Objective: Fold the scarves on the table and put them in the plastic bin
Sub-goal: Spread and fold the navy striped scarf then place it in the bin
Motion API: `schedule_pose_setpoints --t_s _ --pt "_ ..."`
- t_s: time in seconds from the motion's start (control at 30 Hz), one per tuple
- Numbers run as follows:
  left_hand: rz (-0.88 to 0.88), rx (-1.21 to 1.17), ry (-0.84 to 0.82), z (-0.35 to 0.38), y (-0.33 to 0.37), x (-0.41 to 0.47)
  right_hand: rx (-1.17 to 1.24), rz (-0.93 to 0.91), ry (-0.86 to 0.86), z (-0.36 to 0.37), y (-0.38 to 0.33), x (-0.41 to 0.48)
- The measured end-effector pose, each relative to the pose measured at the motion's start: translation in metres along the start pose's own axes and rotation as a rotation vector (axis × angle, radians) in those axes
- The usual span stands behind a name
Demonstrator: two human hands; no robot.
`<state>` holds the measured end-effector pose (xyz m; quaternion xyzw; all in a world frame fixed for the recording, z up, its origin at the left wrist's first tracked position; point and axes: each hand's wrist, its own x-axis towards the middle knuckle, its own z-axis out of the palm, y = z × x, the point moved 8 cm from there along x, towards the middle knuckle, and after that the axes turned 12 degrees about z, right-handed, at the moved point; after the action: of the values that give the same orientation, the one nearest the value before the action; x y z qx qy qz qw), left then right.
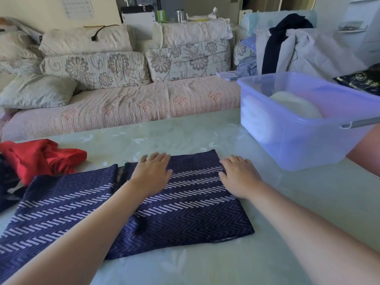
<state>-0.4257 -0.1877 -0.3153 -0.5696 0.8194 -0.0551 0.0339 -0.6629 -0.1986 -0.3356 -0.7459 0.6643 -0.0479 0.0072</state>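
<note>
Item 1, navy scarf (185,204): flat on tabletop (205,268) right before us, part-folded, long axis L–R, single-layer end trailing to our left.
L hand (152,171) & R hand (238,177): both spread flat, fingers straight, pressing the doubled right part; gripping nothing.
Item 2, red scarf (41,159): bunched, far left, unfolded.
Item 3, bin (298,145): right & beyond, white cloth (296,105) inside; R hand nearer.
We reckon the next fold brings the left end over, rightward.

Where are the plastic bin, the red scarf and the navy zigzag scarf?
plastic bin (298,140), head view, on its near front wall.
red scarf (39,159), head view, on the middle of the crumpled heap.
navy zigzag scarf (195,212), head view, on the flat fabric towards its right end.
</note>
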Motion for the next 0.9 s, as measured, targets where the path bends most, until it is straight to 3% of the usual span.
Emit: schedule_pose_setpoints --t_s 0.1,0.33,0.6,0.73,0.9 --pt "0.225 -0.044 0.141 -0.031 0.058 0.044 -0.013 0.039 0.037 -0.016 0.007 -0.011" --pt "0.629 0.245 -0.042 -0.020 0.148 0.100 0.030 0.088 -0.257 -0.012 0.016 -0.022" --pt "0.543 0.273 -0.024 -0.030 0.126 0.107 0.404 0.148 -0.410 -0.021 0.003 -0.026" --pt "0.514 0.001 0.204 -0.054 0.078 0.083 0.502 0.165 -0.516 -0.024 -0.012 -0.032" --pt "0.357 -0.173 0.245 -0.066 0.007 0.036 0.519 0.106 -0.581 -0.037 -0.062 -0.040"
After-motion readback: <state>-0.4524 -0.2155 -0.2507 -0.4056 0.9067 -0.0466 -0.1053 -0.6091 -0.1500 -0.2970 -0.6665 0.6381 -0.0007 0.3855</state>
